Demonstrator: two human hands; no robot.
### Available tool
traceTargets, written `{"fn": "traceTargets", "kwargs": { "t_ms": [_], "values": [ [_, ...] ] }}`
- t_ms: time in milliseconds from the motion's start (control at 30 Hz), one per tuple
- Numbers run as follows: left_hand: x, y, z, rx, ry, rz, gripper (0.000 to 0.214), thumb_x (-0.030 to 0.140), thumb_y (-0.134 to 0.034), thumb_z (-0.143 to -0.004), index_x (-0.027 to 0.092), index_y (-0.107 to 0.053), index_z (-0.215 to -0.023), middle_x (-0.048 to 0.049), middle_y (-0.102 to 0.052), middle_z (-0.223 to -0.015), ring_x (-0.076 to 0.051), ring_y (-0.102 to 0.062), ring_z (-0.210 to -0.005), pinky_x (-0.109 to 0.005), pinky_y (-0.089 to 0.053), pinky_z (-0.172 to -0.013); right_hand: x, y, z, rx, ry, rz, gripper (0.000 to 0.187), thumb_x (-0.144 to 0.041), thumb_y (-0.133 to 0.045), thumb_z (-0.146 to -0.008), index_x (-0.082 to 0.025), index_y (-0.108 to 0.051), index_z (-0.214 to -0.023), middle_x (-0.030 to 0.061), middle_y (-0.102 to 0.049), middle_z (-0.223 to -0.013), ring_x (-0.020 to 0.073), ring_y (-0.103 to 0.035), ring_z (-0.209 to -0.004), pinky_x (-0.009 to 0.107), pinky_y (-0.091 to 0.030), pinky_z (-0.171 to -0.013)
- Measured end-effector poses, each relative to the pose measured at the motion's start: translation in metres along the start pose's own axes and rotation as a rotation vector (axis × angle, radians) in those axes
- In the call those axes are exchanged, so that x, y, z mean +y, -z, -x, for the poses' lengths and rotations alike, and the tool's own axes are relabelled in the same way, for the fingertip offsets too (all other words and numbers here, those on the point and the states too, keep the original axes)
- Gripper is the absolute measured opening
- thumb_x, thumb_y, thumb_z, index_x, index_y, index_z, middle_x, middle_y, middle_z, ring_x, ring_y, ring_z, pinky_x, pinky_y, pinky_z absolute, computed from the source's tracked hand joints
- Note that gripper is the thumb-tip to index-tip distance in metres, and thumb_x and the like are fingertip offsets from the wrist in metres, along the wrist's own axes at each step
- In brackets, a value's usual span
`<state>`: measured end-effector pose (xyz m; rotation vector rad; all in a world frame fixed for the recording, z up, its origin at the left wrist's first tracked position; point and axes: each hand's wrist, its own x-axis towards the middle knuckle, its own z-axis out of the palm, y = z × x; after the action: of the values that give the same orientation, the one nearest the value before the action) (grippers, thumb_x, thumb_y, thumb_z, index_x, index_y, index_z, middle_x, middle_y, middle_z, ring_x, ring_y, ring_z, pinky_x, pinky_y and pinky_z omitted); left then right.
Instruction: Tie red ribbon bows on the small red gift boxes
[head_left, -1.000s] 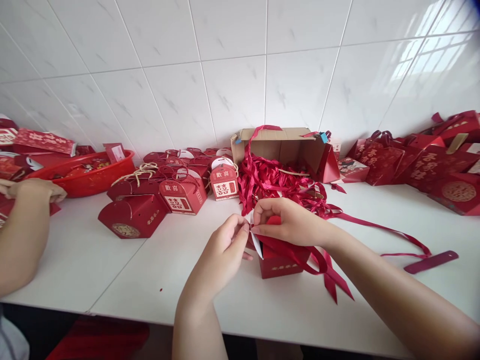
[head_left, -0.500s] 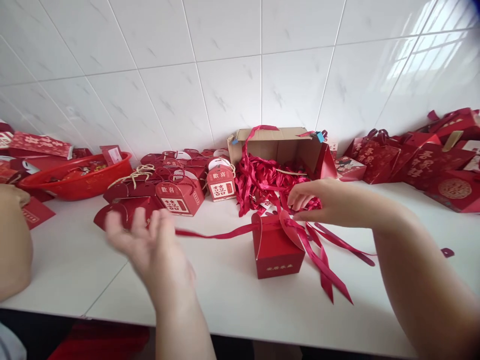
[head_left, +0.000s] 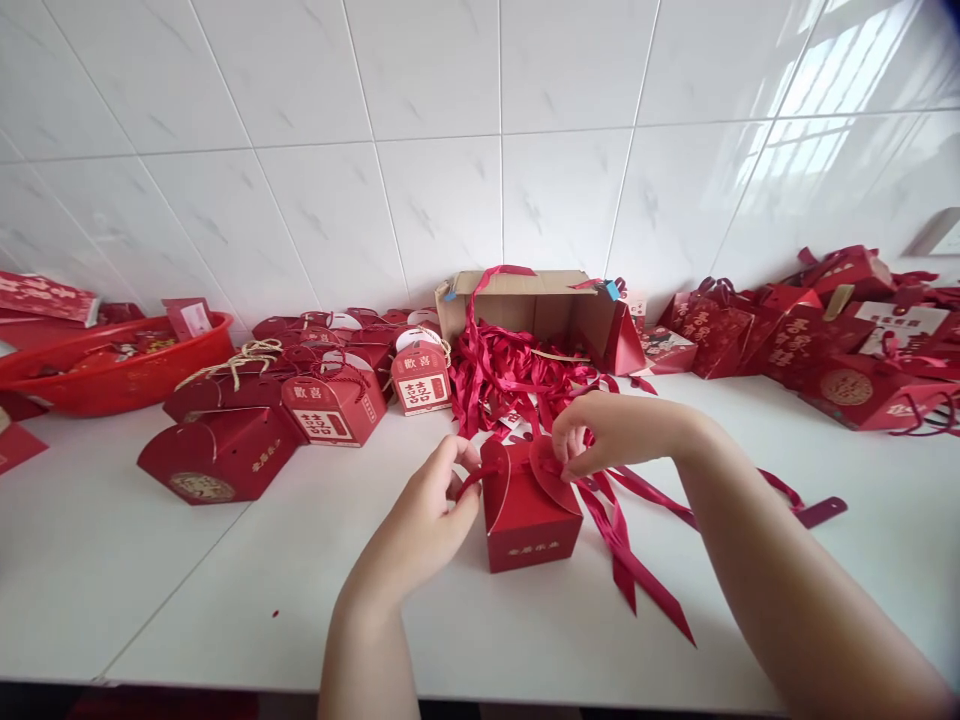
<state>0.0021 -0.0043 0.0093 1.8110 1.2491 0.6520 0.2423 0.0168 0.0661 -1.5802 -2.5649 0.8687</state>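
A small red gift box (head_left: 532, 525) with gold characters on its front stands upright on the white table, its curved flaps folded up. A red ribbon (head_left: 472, 482) is threaded through the flaps. At the box's left side, my left hand (head_left: 424, 520) is closed, pinching the ribbon between thumb and fingers. My right hand (head_left: 622, 430) reaches over from the right, its thumb and curled fingers closed on the ribbon beside the right flap. Loose ribbon tails (head_left: 641, 580) trail over the table on that side.
Behind the box, a cardboard carton (head_left: 517, 285) spills a heap of red ribbons (head_left: 502, 365). Finished-looking red boxes (head_left: 337, 400) cluster at the left near a red plastic basin (head_left: 112, 385). More red boxes (head_left: 847, 385) crowd the right, along the tiled wall (head_left: 442, 215).
My left hand has come right, from away over the table to the box's left side. My right hand stays at the right flap. The view has shifted, and another person's arm at the left has gone.
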Motion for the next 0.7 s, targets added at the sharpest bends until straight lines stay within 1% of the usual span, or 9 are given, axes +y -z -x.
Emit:
{"fn": "traceTargets", "kwargs": {
  "t_ms": [67, 100, 233, 333, 433, 533, 567, 633, 700],
  "values": [
    [0.001, 0.002, 0.001, -0.033, -0.031, -0.02, 0.012, 0.031, -0.048, -0.085, 0.026, -0.046, -0.095, 0.0005, -0.059, -0.088, -0.016, -0.057, -0.077, -0.027, -0.044, -0.068, 0.004, -0.002, -0.001, -0.004, 0.031, -0.07, 0.022, -0.037, -0.068, -0.069, -0.021, -0.06, -0.08, 0.0019, -0.066, -0.092, 0.02, -0.061, -0.087, 0.026, -0.046, -0.068],
    [0.001, 0.003, 0.001, -0.029, -0.037, -0.031, 0.012, 0.03, -0.049, -0.084, 0.026, -0.046, -0.096, 0.0001, -0.059, -0.092, -0.016, -0.057, -0.079, -0.027, -0.045, -0.07, 0.006, -0.004, -0.001, -0.005, 0.036, -0.111, 0.026, -0.038, -0.07, -0.068, -0.02, -0.057, -0.082, 0.0019, -0.065, -0.094, 0.0196, -0.061, -0.087, 0.026, -0.046, -0.068],
    [0.001, 0.003, 0.0, 0.108, -0.106, -0.021, 0.016, 0.03, -0.046, -0.086, 0.027, -0.046, -0.102, 0.0001, -0.053, -0.096, -0.015, -0.056, -0.079, -0.026, -0.044, -0.071, 0.013, -0.008, -0.002, -0.003, 0.068, -0.23, 0.034, -0.034, -0.073, -0.066, -0.021, -0.05, -0.087, 0.0012, -0.06, -0.097, 0.0151, -0.059, -0.079, 0.024, -0.045, -0.063],
    [0.001, 0.002, -0.001, 0.162, -0.171, -0.047, 0.012, 0.03, -0.048, -0.086, 0.027, -0.051, -0.098, 0.0009, -0.052, -0.09, -0.015, -0.055, -0.077, -0.025, -0.043, -0.072, 0.017, -0.006, -0.002, -0.073, 0.103, -0.229, 0.035, -0.029, -0.075, -0.065, -0.02, -0.052, -0.089, -0.001, -0.06, -0.085, 0.0129, -0.056, -0.07, 0.022, -0.042, -0.058],
    [0.001, 0.001, -0.002, 0.203, -0.216, -0.088, 0.011, 0.034, -0.05, -0.086, 0.025, -0.058, -0.086, -0.0008, -0.055, -0.089, -0.018, -0.055, -0.087, -0.026, -0.042, -0.077, 0.021, 0.001, 0.0, -0.13, 0.121, -0.206, 0.026, -0.028, -0.073, -0.068, -0.017, -0.058, -0.086, -0.0018, -0.06, -0.072, 0.013, -0.055, -0.065, 0.023, -0.04, -0.057],
    [0.002, -0.001, -0.004, 0.202, -0.186, -0.069, 0.02, 0.039, -0.048, -0.088, 0.024, -0.058, -0.08, -0.0008, -0.058, -0.087, -0.019, -0.056, -0.083, -0.026, -0.042, -0.074, 0.026, 0.006, 0.003, -0.104, 0.177, -0.232, 0.02, -0.033, -0.069, -0.074, -0.016, -0.062, -0.08, -0.0015, -0.06, -0.07, 0.0125, -0.055, -0.065, 0.023, -0.04, -0.059],
    [0.003, -0.002, -0.005, 0.203, -0.16, -0.057, 0.023, 0.041, -0.047, -0.088, 0.023, -0.057, -0.079, -0.0002, -0.057, -0.083, -0.018, -0.055, -0.079, -0.026, -0.041, -0.071, 0.028, 0.006, 0.003, -0.094, 0.185, -0.243, 0.021, -0.036, -0.066, -0.077, -0.016, -0.061, -0.077, -0.0026, -0.056, -0.067, 0.0111, -0.052, -0.062, 0.022, -0.038, -0.058],
    [0.003, -0.003, -0.006, 0.213, -0.102, -0.031, 0.027, 0.044, -0.046, -0.088, 0.022, -0.055, -0.076, 0.001, -0.054, -0.074, -0.017, -0.053, -0.071, -0.026, -0.04, -0.065, 0.031, 0.007, 0.004, -0.066, 0.18, -0.253, 0.029, -0.042, -0.061, -0.081, -0.016, -0.057, -0.07, -0.0053, -0.045, -0.06, 0.0079, -0.04, -0.054, 0.021, -0.031, -0.051],
    [0.005, -0.003, -0.008, 0.24, -0.044, 0.007, 0.029, 0.045, -0.047, -0.086, 0.021, -0.055, -0.072, 0.0012, -0.053, -0.068, -0.018, -0.051, -0.068, -0.026, -0.039, -0.062, 0.034, 0.007, 0.003, -0.031, 0.163, -0.244, 0.035, -0.046, -0.056, -0.084, -0.016, -0.053, -0.067, -0.0064, -0.037, -0.058, 0.0068, -0.031, -0.052, 0.021, -0.025, -0.048]
  ]
}}
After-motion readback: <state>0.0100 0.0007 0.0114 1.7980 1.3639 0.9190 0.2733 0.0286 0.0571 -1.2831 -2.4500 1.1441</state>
